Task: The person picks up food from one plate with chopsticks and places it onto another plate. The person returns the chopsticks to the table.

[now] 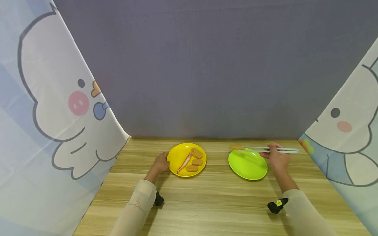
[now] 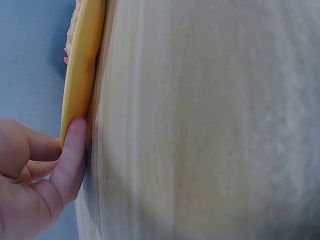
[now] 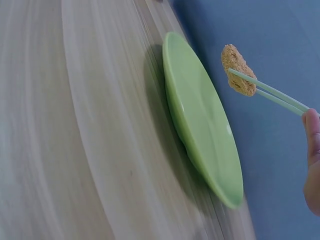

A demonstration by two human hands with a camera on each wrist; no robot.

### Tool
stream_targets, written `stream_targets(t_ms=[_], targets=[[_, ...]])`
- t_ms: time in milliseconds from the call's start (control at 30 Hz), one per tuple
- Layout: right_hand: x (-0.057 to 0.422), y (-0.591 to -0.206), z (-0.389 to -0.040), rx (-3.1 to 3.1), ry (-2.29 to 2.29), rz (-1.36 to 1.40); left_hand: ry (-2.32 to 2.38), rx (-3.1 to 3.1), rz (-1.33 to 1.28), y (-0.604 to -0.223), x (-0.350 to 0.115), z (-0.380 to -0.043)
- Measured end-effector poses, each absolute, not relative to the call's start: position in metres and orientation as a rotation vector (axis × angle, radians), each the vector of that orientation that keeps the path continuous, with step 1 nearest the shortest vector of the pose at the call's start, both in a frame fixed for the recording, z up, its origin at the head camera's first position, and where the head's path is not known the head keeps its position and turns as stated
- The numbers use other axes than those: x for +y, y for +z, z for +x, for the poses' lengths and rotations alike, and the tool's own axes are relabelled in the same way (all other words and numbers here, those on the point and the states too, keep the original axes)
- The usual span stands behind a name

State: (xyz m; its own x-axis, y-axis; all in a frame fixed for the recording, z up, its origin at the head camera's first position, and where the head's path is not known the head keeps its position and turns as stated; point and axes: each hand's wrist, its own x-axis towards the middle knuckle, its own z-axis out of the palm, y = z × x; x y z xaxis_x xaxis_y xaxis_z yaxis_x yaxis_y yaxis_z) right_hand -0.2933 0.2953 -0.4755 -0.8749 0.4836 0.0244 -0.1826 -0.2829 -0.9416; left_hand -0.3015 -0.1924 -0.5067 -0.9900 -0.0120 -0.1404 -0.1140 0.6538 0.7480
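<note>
My left hand (image 1: 160, 162) pinches the left rim of a yellow plate (image 1: 176, 157), which sits on the table. On that plate lie a pink-and-white shrimp-like strip (image 1: 184, 163) and three breaded nuggets (image 1: 197, 162). My right hand (image 1: 279, 160) holds a pair of pale chopsticks (image 1: 283, 150) pointing left. Between their tips is another breaded nugget (image 3: 238, 70), held in the air above the far rim of a green plate (image 1: 248, 165). In the right wrist view the green plate's surface shows no food.
Both plates stand on a wood-grain table (image 1: 212, 200). A grey cloth wall (image 1: 212, 72) rises behind it, with cartoon-printed sheets (image 1: 76, 131) at both sides. Each sleeve carries a small black device (image 1: 158, 199) at the wrist.
</note>
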Motion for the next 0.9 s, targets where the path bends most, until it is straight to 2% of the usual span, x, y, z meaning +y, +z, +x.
stream_targets(t_ms=[900], targets=[[0.206,-0.479,-0.309,-1.621,2.234,-0.168,1.184,2.784,-0.064,-0.508,-0.194,-0.304]])
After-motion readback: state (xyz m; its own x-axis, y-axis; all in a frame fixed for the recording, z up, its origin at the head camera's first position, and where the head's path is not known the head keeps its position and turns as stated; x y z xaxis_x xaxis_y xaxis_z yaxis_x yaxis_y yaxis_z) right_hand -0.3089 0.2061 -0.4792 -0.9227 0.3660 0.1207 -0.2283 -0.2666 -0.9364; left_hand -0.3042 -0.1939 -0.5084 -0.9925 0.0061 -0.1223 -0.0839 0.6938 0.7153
